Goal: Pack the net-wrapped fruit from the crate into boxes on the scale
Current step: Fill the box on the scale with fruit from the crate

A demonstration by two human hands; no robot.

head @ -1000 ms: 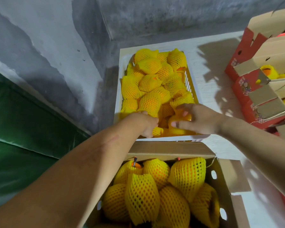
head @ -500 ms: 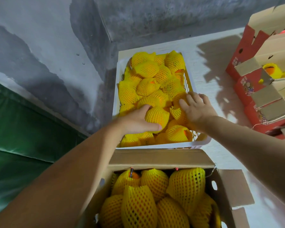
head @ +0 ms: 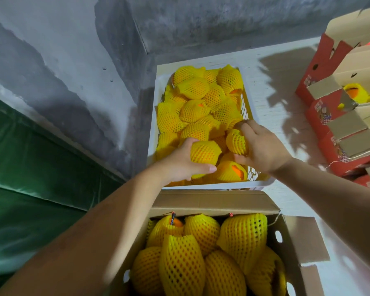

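Head view shows both hands in the white crate (head: 153,133) on the table (head: 280,99). Left hand (head: 181,162) has its grip curled around one net-wrapped fruit (head: 204,151); right hand (head: 263,146) has its grip closed around a smaller net-wrapped fruit (head: 237,142). Neither fruit has left the crate, which remains well stocked. Just nearer, the open cardboard box (head: 212,202) looks nearly full of wrapped fruit. No scale is visible under it. Filled red boxes (head: 320,112) stand at the right, so packing seems well underway, with much crate fruit left.
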